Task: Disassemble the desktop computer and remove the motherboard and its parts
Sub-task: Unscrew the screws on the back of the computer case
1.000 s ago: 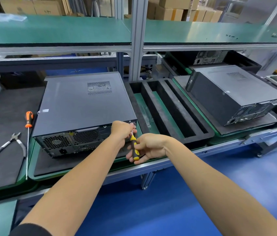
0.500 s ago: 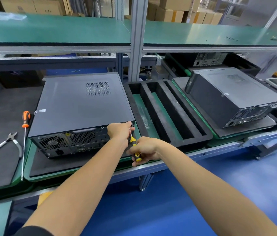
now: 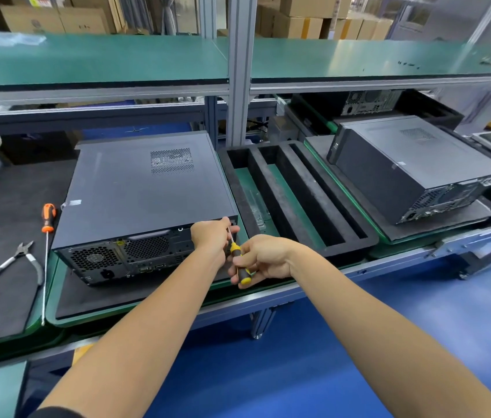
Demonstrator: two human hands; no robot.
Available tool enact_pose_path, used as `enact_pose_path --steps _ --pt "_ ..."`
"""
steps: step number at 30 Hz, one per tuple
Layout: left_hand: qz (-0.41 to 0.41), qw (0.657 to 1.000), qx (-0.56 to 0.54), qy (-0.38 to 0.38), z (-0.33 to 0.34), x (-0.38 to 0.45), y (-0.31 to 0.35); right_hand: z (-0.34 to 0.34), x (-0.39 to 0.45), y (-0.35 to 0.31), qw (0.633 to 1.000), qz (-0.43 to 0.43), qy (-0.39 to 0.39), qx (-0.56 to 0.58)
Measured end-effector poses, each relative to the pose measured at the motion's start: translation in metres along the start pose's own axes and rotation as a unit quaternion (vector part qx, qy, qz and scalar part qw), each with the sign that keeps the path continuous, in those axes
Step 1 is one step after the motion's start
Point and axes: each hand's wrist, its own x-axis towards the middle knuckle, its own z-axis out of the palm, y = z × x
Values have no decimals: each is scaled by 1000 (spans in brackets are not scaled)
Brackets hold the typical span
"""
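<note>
The desktop computer (image 3: pixel 147 203) lies flat on a black mat (image 3: pixel 93 297). At its back right corner, the left hand (image 3: pixel 212 236) pinches the screwdriver (image 3: pixel 238 260) shaft, and the right hand (image 3: pixel 264 260) grips the yellow handle.

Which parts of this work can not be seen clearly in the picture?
Head view only:
- Tip of the yellow-and-black screwdriver and its screw: hidden by the left hand.
- Inside of the black desktop computer case: cover on.
- Rear port labels: too small.
- Right hand fingers: partly hidden.
</note>
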Motion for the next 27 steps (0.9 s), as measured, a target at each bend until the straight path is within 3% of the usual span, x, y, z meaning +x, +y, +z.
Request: enact_pose_path --steps 4,10,19,22,27 --pt "12 1000 1 5 -1 0 -3 5 10 3 988 -4 123 -95" --pt "25 997 -32 61 7 0 -5 10 21 16 967 -61 178 -172" --pt "26 998 -13 47 5 1 -3 6 4 5 999 -40 0 15" --pt "27 999 -11 41 3 0 -2 0 5 5 999 -43 -1 -18" --pt "27 999 -20 27 2 -1 -1 2 11 3 993 -44 72 -86"
